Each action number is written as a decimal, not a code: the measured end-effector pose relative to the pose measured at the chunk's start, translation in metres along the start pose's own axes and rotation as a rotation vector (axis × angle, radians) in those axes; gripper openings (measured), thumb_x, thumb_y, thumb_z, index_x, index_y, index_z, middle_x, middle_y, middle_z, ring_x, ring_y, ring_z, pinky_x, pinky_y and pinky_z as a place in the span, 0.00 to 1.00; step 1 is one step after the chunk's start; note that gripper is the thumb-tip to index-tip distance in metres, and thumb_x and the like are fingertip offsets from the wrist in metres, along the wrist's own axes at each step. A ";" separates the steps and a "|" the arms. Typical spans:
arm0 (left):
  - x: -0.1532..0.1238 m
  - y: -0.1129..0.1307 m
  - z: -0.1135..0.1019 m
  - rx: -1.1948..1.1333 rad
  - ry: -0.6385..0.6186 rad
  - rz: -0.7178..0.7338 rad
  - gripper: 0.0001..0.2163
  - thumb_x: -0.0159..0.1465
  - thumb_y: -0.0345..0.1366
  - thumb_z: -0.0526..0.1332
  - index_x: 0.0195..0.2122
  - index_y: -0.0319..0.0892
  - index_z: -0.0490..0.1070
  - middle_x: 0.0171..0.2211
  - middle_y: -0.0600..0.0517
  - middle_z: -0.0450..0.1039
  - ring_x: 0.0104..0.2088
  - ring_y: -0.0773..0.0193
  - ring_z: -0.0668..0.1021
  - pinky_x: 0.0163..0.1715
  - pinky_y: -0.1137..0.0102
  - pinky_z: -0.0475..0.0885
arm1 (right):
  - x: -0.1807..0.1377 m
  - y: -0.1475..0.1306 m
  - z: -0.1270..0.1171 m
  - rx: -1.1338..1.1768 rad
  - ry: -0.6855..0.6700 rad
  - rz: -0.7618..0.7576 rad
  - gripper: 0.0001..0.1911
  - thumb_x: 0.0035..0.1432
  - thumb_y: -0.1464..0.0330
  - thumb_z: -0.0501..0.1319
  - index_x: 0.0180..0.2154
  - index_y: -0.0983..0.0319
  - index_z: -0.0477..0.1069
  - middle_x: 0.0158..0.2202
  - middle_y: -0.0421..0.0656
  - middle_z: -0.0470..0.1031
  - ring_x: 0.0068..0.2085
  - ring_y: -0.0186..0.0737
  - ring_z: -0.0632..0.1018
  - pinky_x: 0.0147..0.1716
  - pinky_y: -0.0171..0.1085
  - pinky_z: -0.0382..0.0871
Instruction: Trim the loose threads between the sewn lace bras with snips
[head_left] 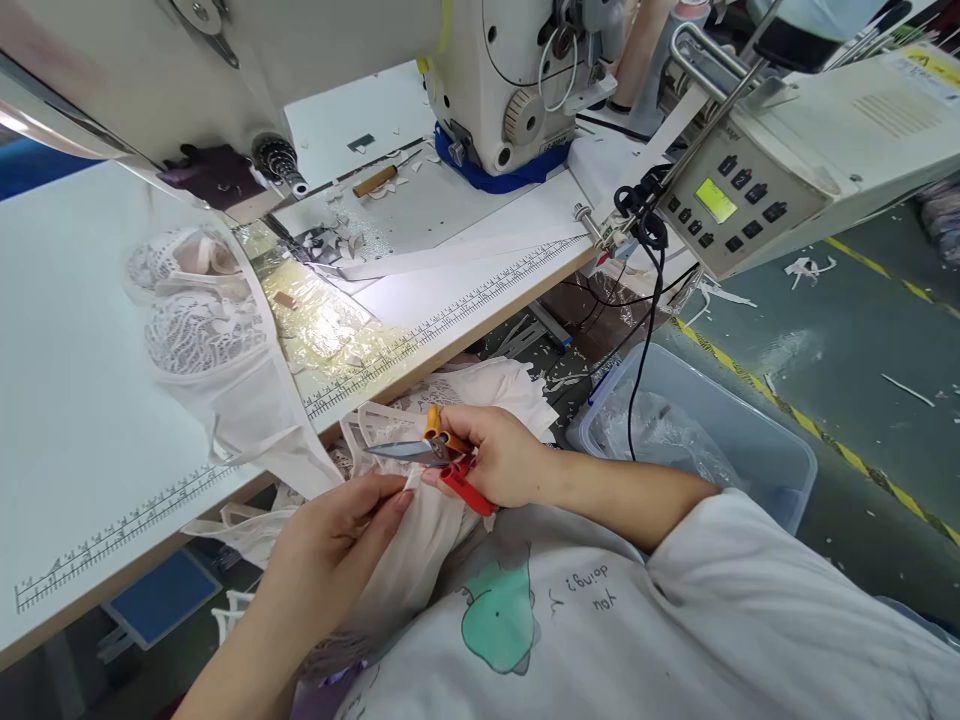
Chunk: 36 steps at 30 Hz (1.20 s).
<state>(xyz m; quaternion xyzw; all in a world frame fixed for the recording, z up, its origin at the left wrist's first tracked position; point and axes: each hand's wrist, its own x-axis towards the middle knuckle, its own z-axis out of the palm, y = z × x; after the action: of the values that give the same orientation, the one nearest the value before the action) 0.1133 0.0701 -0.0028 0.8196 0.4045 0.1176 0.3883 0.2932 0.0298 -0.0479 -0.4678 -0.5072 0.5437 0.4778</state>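
In my right hand [506, 458] is a pair of scissors [409, 451] with red and orange handles, its blades pointing left above the cloth. My left hand [349, 535] is closed, thumb and fingers pinching an edge of white fabric [420, 545] just below the blades. That fabric hangs over my lap, with lace parts showing around it. A white lace bra-like garment [217, 340] lies on the table to the left, one strip of it running down toward my hands.
A sewing machine [360, 50] stands over the white table [82, 400], which has ruler markings along its front edge. Fabric scraps [330, 240] lie under the needle. To the right are a control box [739, 205], dangling black cables [651, 340] and a clear plastic bin [697, 400].
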 end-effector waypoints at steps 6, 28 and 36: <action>0.001 -0.002 0.008 -0.308 0.084 -0.103 0.03 0.55 0.37 0.64 0.29 0.46 0.76 0.30 0.51 0.77 0.30 0.61 0.77 0.31 0.71 0.73 | -0.001 -0.008 -0.003 -0.056 -0.066 0.030 0.12 0.44 0.68 0.65 0.26 0.62 0.60 0.24 0.35 0.65 0.25 0.29 0.65 0.22 0.30 0.57; -0.008 -0.007 -0.006 -0.404 0.243 -0.135 0.06 0.51 0.30 0.64 0.19 0.45 0.71 0.29 0.53 0.75 0.30 0.65 0.76 0.26 0.78 0.70 | 0.003 -0.022 -0.042 -1.020 -0.566 -0.015 0.14 0.48 0.57 0.60 0.27 0.62 0.65 0.28 0.42 0.71 0.28 0.38 0.70 0.24 0.33 0.51; -0.009 -0.004 -0.007 -0.390 0.254 -0.111 0.06 0.51 0.29 0.64 0.19 0.44 0.71 0.29 0.52 0.76 0.28 0.65 0.76 0.25 0.77 0.71 | 0.000 -0.025 -0.041 -1.087 -0.541 0.015 0.15 0.51 0.56 0.58 0.27 0.62 0.67 0.29 0.43 0.74 0.30 0.40 0.73 0.23 0.35 0.50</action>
<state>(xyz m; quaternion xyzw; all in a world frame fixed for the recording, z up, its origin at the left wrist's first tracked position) 0.1014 0.0686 0.0004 0.6841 0.4644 0.2742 0.4911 0.3349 0.0352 -0.0254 -0.4936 -0.8124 0.3097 0.0210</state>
